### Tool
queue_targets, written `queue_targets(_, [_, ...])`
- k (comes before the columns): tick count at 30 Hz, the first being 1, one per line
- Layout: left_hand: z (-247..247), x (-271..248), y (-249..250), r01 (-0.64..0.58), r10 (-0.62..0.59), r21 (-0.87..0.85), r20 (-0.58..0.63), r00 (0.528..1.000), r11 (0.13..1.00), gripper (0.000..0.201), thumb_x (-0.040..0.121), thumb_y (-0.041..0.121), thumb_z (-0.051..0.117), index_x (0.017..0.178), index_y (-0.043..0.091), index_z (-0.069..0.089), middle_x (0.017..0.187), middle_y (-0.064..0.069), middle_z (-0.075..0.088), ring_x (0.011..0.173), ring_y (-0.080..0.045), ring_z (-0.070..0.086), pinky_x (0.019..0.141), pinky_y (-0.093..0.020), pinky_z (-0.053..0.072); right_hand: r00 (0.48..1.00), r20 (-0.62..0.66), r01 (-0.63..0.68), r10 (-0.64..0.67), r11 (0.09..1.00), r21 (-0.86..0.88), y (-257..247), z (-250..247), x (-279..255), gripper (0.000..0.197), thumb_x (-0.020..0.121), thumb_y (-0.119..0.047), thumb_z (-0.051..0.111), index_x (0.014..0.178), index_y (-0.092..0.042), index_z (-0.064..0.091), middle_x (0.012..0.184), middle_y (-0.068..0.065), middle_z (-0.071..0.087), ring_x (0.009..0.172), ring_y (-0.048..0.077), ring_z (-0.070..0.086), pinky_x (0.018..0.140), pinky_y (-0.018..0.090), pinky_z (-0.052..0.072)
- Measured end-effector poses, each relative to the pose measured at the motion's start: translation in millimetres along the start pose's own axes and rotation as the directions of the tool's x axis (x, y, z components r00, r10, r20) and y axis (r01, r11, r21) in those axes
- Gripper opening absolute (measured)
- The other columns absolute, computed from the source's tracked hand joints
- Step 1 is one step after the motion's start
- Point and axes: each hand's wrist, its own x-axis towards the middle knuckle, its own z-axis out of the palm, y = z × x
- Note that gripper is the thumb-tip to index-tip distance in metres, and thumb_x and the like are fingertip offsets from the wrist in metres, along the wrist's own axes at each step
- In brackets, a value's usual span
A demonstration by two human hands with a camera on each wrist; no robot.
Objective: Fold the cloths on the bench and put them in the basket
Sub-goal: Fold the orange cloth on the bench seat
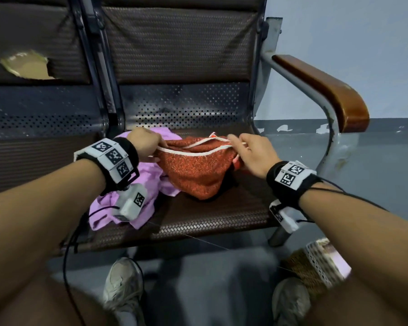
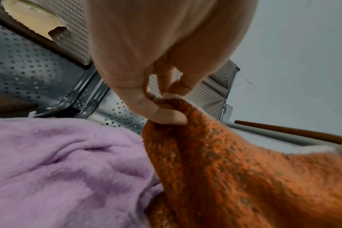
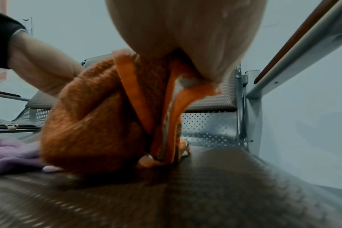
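An orange cloth [image 1: 193,170] with white edging hangs between both hands above the brown bench seat [image 1: 212,217]. My left hand [image 1: 149,142] pinches its left corner; in the left wrist view thumb and fingers [image 2: 166,114] close on the orange cloth [image 2: 234,177]. My right hand [image 1: 247,149] grips the right corner, and the orange cloth [image 3: 100,123] droops below the palm, its lower part touching the seat. A crumpled purple cloth [image 1: 130,198] lies on the seat at the left, partly under my left wrist. The basket [image 1: 316,267] stands on the floor at the lower right.
A wooden armrest [image 1: 325,90] on a metal frame borders the seat on the right. The padded backrest [image 1: 179,43] rises behind; the neighbouring seat's backrest has a torn hole [image 1: 26,67]. My shoes [image 1: 123,285] stand on the grey floor below the bench's front edge.
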Motion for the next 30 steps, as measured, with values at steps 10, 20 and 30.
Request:
queue_targets(10, [4,10,-25,-0.060,0.116,0.497,-0.083,0.990,0.866,0.022,0.083,0.023,0.073,0.104,0.017,0.066,0.089,-0.008,0.072,0.080,-0.026,0.068,0.076,-0.031,0.056,0.931,0.286,0.251,-0.226,0.967,-0.052,9,-20,-9,0.035,0.083,-0.026,0.080,0.068,-0.044,0.054,0.061,-0.011,0.066,0.056,-0.001,0.064,0.061,0.007,0.039])
queue_targets(20, [-1,4,-6,-0.148,0.210,0.210,-0.312,0.927,0.966,0.017,0.091,0.023,0.066,0.104,0.019,0.077,0.089,-0.009,0.076,0.076,-0.024,0.073,0.074,-0.034,0.061,0.979,0.204,0.080,-0.002,0.922,-0.378,36,-39,-20,0.027,0.090,-0.008,0.059,0.101,-0.023,0.079,0.087,0.001,0.075,0.088,0.021,0.067,0.076,0.023,0.041])
queue_targets(30, [-16,-9,45,-0.240,0.165,-0.153,-0.387,0.907,0.959,0.032,0.090,0.012,0.044,0.096,0.006,0.076,0.078,-0.011,0.071,0.063,-0.020,0.068,0.061,-0.030,0.057,0.992,-0.125,0.010,-0.028,0.990,-0.140,-4,-85,3,0.036,0.078,0.010,0.041,0.086,-0.022,0.055,0.084,0.008,0.065,0.082,0.034,0.063,0.072,0.037,0.049])
